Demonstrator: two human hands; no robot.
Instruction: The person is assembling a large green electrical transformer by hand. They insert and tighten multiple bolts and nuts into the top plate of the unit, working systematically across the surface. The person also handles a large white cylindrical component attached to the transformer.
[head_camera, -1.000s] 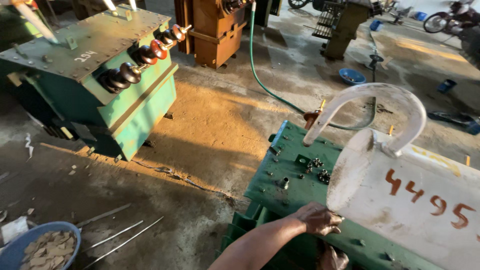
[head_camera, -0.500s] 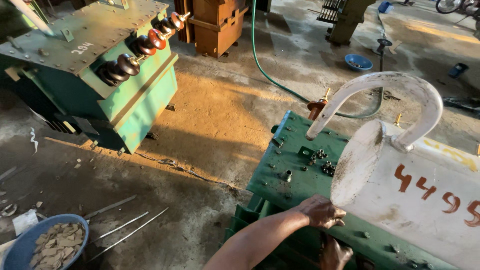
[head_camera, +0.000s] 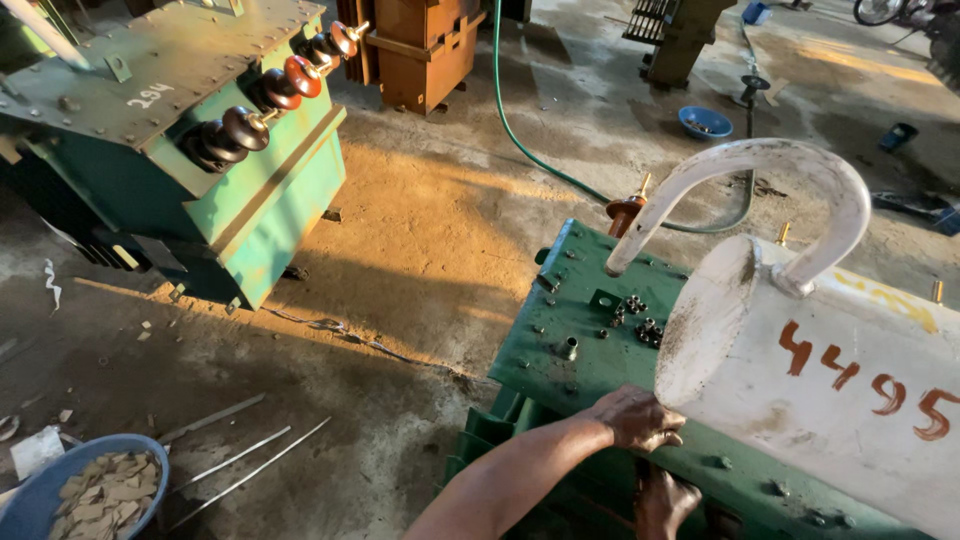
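Two bare hands are working at the near edge of a green transformer lid (head_camera: 590, 350). The left hand (head_camera: 635, 418) is resting knuckles-up on that edge with its fingers curled under, so I cannot tell whether it is gripping anything. The right hand (head_camera: 665, 500) is reaching below the rim, fingers bent around something hidden in shadow; what it is holding, if anything, is not showing.

Just beside the left hand, the white cylindrical tank (head_camera: 810, 400) is lying on the lid with its curved pipe (head_camera: 760, 170) arching over the far side. A judgement: if that tank is sitting loose, any shove could be rolling it toward the fingers pinched at the rim.

Further along the lid, loose nuts and bolts (head_camera: 635, 315) are sitting in a cluster near the middle; a jolt is likely to be sending them off the edge onto the dirt floor (head_camera: 400, 240). A brown insulator bushing (head_camera: 626, 212) is standing at the far edge, fragile if knocked.

Beyond, a green hose (head_camera: 520, 140) is trailing across the floor, a tripping risk, and a second green transformer (head_camera: 170, 130) is standing at far left.
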